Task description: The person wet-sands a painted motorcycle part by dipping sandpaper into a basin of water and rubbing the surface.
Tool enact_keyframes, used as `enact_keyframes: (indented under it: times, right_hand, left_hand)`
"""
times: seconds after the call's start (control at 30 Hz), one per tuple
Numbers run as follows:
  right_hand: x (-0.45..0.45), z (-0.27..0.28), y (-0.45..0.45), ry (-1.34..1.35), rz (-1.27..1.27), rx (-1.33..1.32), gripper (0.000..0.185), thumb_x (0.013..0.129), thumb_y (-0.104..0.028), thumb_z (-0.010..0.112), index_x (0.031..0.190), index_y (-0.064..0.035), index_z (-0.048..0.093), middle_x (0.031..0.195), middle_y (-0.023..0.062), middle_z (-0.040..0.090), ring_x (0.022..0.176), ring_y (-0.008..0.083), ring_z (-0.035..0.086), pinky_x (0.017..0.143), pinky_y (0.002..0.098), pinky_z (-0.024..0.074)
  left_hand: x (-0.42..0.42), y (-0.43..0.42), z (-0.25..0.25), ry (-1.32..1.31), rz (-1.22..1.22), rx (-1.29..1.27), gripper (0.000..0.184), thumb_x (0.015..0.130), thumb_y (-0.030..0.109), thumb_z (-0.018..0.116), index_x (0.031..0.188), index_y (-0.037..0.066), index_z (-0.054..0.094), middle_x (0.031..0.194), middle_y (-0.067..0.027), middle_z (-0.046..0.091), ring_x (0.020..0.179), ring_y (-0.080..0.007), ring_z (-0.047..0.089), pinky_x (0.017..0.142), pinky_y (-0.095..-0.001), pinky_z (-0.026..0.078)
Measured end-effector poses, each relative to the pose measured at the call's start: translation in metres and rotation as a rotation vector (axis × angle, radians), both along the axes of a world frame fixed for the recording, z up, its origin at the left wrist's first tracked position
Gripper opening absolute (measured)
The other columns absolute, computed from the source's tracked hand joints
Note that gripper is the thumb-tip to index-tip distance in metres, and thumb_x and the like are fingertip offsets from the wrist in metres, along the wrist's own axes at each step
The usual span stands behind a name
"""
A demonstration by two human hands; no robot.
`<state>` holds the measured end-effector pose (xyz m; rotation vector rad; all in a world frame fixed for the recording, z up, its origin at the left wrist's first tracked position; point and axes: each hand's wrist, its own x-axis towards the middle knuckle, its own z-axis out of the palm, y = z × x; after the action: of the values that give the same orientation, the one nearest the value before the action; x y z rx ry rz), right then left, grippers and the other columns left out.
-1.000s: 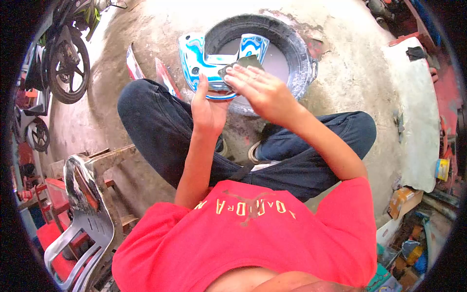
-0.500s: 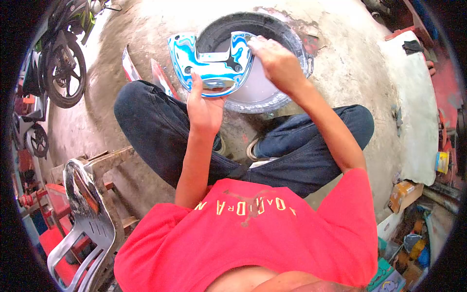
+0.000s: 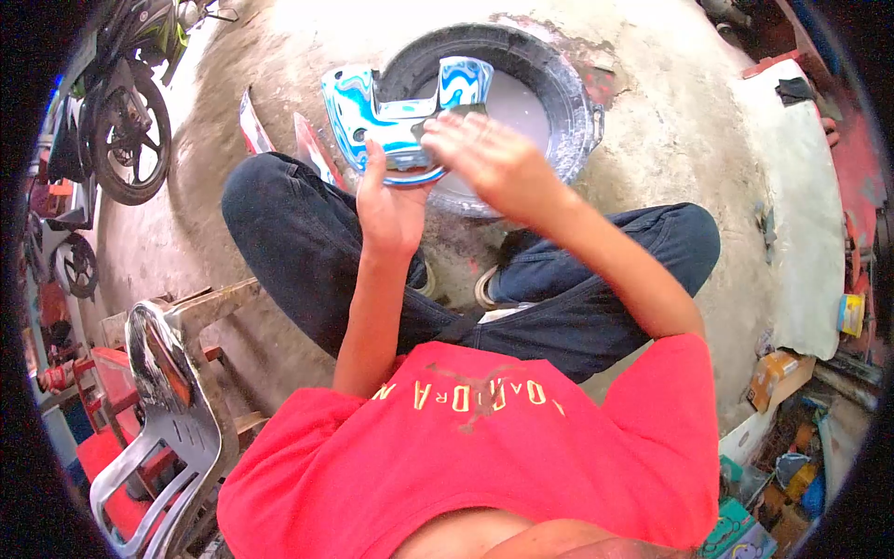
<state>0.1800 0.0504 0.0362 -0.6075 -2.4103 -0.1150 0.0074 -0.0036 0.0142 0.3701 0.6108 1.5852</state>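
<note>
My left hand (image 3: pixel 391 205) grips the lower edge of a U-shaped motorcycle cover panel (image 3: pixel 358 98) with blue and white swirls, thumb on its face and fingers hidden beneath. Pressed to the panel's lower right is my right hand (image 3: pixel 494 163), slightly blurred, with a dark piece of sandpaper (image 3: pixel 433 126) under its fingers. Below and beyond the panel stands a round black tub (image 3: pixel 568 88) of cloudy grey water. The panel is held over the tub's left side.
Two red-and-white panels (image 3: pixel 317 149) lean left of the tub, near my knee. A motorcycle wheel (image 3: pixel 132 130) stands at upper left, a grey plastic chair (image 3: pixel 172 391) at lower left. On the right are a pale sheet (image 3: pixel 801 214) and a cardboard box (image 3: pixel 782 377).
My right hand has moved from the panel's upper right arm down and left to its lower right face. The left hand and the panel stay almost in place.
</note>
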Motion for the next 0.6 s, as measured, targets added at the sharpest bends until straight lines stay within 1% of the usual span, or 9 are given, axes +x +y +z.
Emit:
enact_keyframes:
  times: [0.07,0.13,0.23,0.27,0.33,0.4,0.47,0.53,0.6]
  right_hand:
    - [0.016,-0.012,0.035,-0.021,-0.15,-0.078,0.038,0.088,-0.007,0.056,0.124,-0.0036,0.064,0.127,0.0148,0.067,0.121,0.0285,0.063,0.105,0.0409,0.0488]
    - [0.028,-0.01,0.052,-0.079,-0.269,-0.022,0.038,0.087,-0.004,0.055,0.123,-0.0016,0.064,0.125,0.0165,0.068,0.122,0.0297,0.063,0.103,0.0398,0.0498]
    - [0.005,-0.008,0.015,0.035,-0.074,-0.081,0.039,0.086,-0.006,0.058,0.124,-0.0023,0.064,0.124,0.0162,0.068,0.118,0.0292,0.065,0.101,0.0397,0.0518]
    - [-0.005,-0.003,-0.002,-0.001,-0.01,0.045,0.035,0.088,-0.015,0.059,0.12,-0.0032,0.065,0.119,0.0159,0.069,0.11,0.029,0.068,0.098,0.0403,0.0533]
    - [-0.006,-0.002,-0.003,0.05,0.119,0.034,0.034,0.088,-0.015,0.059,0.12,-0.0041,0.065,0.12,0.0158,0.069,0.11,0.0289,0.068,0.099,0.0401,0.0529]
    - [0.006,-0.005,0.029,0.062,-0.013,-0.028,0.033,0.088,-0.015,0.059,0.118,-0.0038,0.066,0.122,0.0167,0.069,0.113,0.0293,0.067,0.1,0.0396,0.0522]
    - [0.024,-0.015,0.057,0.018,-0.166,0.026,0.034,0.087,-0.011,0.058,0.119,-0.0031,0.065,0.123,0.0168,0.068,0.115,0.0312,0.066,0.1,0.0393,0.0519]
    - [0.017,-0.01,0.041,0.028,-0.134,-0.027,0.036,0.087,-0.01,0.057,0.122,-0.0021,0.064,0.123,0.0168,0.068,0.115,0.0316,0.066,0.101,0.0399,0.0513]
    - [-0.001,-0.003,0.005,0.059,0.012,-0.002,0.037,0.087,-0.011,0.057,0.122,-0.0017,0.064,0.123,0.0158,0.068,0.114,0.03,0.066,0.101,0.0399,0.0517]
  left_hand:
    - [0.003,-0.002,0.004,0.043,0.044,-0.035,0.045,0.109,0.039,0.037,0.139,0.007,0.046,0.133,-0.0141,0.058,0.122,-0.0295,0.059,0.101,-0.0519,0.049]
    - [0.006,-0.002,0.007,0.065,0.054,-0.05,0.045,0.109,0.039,0.037,0.139,0.007,0.046,0.133,-0.0141,0.059,0.122,-0.0294,0.059,0.1,-0.0519,0.049]
    - [0.003,0.001,0.001,0.046,0.038,-0.014,0.044,0.109,0.039,0.038,0.139,0.007,0.047,0.133,-0.0142,0.059,0.121,-0.0291,0.059,0.101,-0.0505,0.049]
    - [0.0,0.0,-0.002,0.051,0.028,-0.007,0.044,0.109,0.039,0.038,0.139,0.007,0.047,0.134,-0.0142,0.058,0.121,-0.0291,0.059,0.101,-0.0504,0.049]
    - [0.0,-0.001,-0.002,0.027,0.061,-0.03,0.045,0.109,0.039,0.038,0.139,0.007,0.047,0.134,-0.0143,0.058,0.122,-0.0292,0.059,0.101,-0.0502,0.049]
    - [0.004,-0.001,0.003,0.033,0.069,-0.055,0.045,0.109,0.039,0.038,0.14,0.007,0.046,0.134,-0.0144,0.058,0.121,-0.0291,0.059,0.101,-0.0504,0.049]
    - [0.007,-0.002,0.007,0.034,0.073,-0.039,0.045,0.109,0.039,0.037,0.141,0.008,0.045,0.135,-0.0144,0.057,0.122,-0.0287,0.059,0.102,-0.0499,0.049]
    - [0.007,0.0,0.006,0.013,0.068,-0.033,0.045,0.109,0.039,0.037,0.141,0.008,0.045,0.136,-0.0142,0.057,0.122,-0.0286,0.059,0.102,-0.0499,0.048]
    - [0.002,0.001,-0.002,-0.007,0.019,0.016,0.046,0.109,0.04,0.037,0.141,0.008,0.045,0.136,-0.0136,0.057,0.123,-0.0285,0.058,0.103,-0.0502,0.048]
